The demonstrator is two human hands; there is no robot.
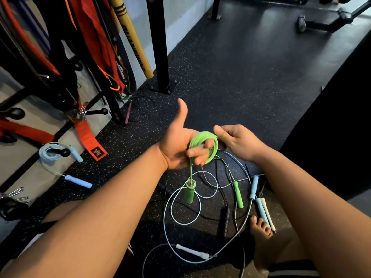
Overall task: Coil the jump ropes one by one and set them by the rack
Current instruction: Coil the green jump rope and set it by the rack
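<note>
A green jump rope [206, 140] is wound in several loops around the fingers of my left hand [180, 145], whose thumb points up. One green handle [189, 192] dangles below that hand. My right hand [234, 141] pinches the rope at the right side of the coil. The other green handle [237, 194] lies on the floor. A coiled light blue rope [52, 155] with blue handles lies by the rack [66, 81] at left. Loose blue, white and black ropes [180, 207] are tangled on the floor under my arms.
The rack holds orange and red straps and bands. A yellow stick [133, 37] leans beside a black post [159, 45]. A pink-handled rope [128, 112] lies near the rack's foot. My bare foot [261, 229] rests at lower right. Gym equipment stands at far right.
</note>
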